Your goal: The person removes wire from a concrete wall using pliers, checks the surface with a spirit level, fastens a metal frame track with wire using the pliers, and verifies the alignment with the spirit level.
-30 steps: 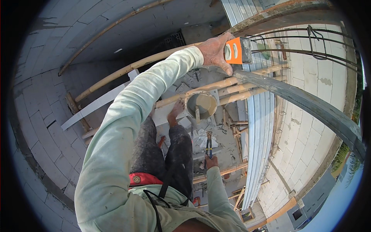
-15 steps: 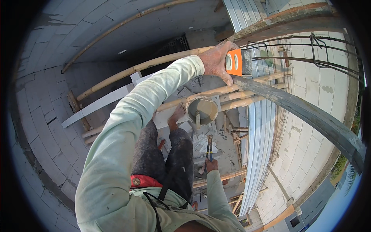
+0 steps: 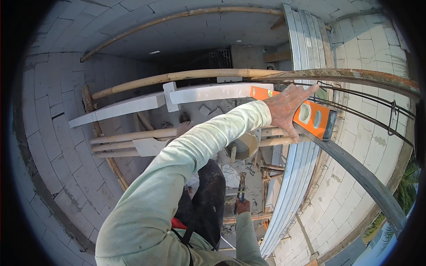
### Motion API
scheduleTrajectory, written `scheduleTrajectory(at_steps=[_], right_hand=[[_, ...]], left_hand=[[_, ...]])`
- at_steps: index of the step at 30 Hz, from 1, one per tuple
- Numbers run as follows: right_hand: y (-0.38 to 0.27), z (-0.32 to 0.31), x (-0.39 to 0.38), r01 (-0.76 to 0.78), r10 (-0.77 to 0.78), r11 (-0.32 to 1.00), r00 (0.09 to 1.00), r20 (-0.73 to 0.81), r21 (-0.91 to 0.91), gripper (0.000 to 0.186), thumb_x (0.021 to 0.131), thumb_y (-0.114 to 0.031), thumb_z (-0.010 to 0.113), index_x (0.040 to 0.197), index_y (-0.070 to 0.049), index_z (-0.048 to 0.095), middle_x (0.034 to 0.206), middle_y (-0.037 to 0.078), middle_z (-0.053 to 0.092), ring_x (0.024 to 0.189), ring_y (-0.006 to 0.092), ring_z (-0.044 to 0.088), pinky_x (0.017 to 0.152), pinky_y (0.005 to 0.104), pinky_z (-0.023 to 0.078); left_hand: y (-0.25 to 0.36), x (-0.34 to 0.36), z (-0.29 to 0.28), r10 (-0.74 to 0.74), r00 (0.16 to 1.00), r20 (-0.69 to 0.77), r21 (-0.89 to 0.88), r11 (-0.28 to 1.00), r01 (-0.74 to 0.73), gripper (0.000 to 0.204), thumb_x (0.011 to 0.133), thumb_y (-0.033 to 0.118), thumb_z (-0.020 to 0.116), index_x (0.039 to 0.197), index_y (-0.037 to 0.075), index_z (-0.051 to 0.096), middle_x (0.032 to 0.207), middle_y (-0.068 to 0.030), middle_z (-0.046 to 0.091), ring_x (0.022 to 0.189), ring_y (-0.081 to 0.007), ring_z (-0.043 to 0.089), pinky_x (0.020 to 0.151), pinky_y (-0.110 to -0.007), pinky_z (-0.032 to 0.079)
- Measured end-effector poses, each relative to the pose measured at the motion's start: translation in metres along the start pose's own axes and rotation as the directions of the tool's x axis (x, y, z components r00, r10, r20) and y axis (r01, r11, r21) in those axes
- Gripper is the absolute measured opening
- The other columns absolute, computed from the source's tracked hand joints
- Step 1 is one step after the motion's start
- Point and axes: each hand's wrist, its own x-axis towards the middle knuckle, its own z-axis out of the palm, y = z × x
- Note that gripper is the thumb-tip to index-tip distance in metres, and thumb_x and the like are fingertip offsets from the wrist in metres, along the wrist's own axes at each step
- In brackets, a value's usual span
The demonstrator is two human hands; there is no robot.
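My left hand (image 3: 289, 110) grips an orange spirit level (image 3: 320, 119) with oval cut-outs, thumb on its near side and fingers over the far side. The level's far left end shows beyond my wrist. Directly at its near edge runs a long grey metal bar (image 3: 355, 164), curving off to the lower right; whether the two touch, I cannot tell. Lower down, my right hand (image 3: 242, 205) is closed on the handles of a pair of pincers (image 3: 241, 188), jaws pointing away from me. Part of its grip is hidden from view.
Bamboo poles (image 3: 168, 79) and white boards (image 3: 213, 94) cross the scaffold. A bucket (image 3: 246, 147) with a tool handle in it stands below. Corrugated metal sheets (image 3: 290, 177) lie at the right, near thin rebar (image 3: 377, 104) and a rusty beam (image 3: 381, 79). Block walls (image 3: 57, 133) surround the space.
The view has shifted, showing more of the white boards. My left hand now reaches farther right and lower in view with the spirit level, more of which shows. The pincers stay in my right hand.
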Motion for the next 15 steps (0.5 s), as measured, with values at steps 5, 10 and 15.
scheduleTrajectory(at_steps=[5, 10, 15], right_hand=[[0.018, -0.003, 0.014, -0.015, 0.016, 1.0, 1.0, 0.02, -0.011, 0.03, 0.084, -0.024, 0.063, 0.07, 0.002, 0.064, 0.056, 0.009, 0.061, 0.047, 0.0194, 0.059, 0.048, 0.0352, 0.045], [0.014, 0.0, 0.021, -0.002, 0.003, 0.994, 1.0, 0.006, -0.11, 0.031, 0.085, -0.025, 0.063, 0.069, 0.002, 0.065, 0.059, 0.01, 0.063, 0.048, 0.0192, 0.059, 0.048, 0.0338, 0.046], [0.072, -0.007, 0.057, 0.035, -0.035, 0.982, 0.999, 0.004, -0.185, 0.029, 0.086, -0.024, 0.062, 0.075, 0.003, 0.063, 0.06, 0.011, 0.062, 0.046, 0.02, 0.058, 0.044, 0.0345, 0.047]], left_hand=[[-0.006, 0.001, 0.014, 0.114, 0.99, -0.083, 0.065, 0.992, -0.109, 0.143, 0.043, 0.05, 0.09, 0.147, 0.003, 0.003, 0.094, -0.0133, 0.042, 0.086, -0.0307, 0.042, 0.082, -0.046, 0.038], [-0.011, -0.002, 0.016, 0.006, 0.999, -0.04, 0.071, 0.997, -0.003, 0.136, 0.049, 0.042, 0.087, 0.148, 0.01, 0.0, 0.108, -0.018, 0.045, 0.095, -0.0342, 0.046, 0.089, -0.047, 0.039], [-0.007, 0.0, 0.021, -0.019, 0.999, -0.033, 0.014, 1.0, 0.019, 0.129, 0.05, 0.036, 0.085, 0.149, 0.013, 0.005, 0.112, -0.0197, 0.047, 0.102, -0.0358, 0.045, 0.094, -0.047, 0.039]])
